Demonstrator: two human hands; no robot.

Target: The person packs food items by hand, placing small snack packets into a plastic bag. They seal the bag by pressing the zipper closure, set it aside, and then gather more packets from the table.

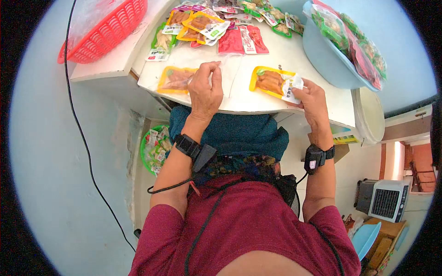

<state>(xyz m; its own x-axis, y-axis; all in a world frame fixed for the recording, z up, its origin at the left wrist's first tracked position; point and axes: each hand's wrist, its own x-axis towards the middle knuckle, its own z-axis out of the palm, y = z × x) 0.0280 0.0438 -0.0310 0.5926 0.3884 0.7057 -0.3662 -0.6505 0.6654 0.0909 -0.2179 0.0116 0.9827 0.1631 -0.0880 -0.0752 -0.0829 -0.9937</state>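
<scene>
My right hand [312, 99] pinches the white end of a yellow-edged snack packet [270, 83], which shows brown food through its window. The packet lies almost flat over the front of the white table. My left hand [207, 89] is closed, thumb against fingers, on what looks like the edge of a clear plastic bag [224, 59]. Beside that hand, a second yellow-edged packet [174, 79] looks hazy, seemingly under or inside the clear film. Farther back lie red packets [243, 40] and a pile of yellow-edged packets [202, 24].
On the right stands a light blue tub [329, 69] filled with packets. A red plastic basket [103, 37] sits at the upper left. Below the table is a green basket [146, 158] of packets. A black cable [83, 131] hangs down the left wall.
</scene>
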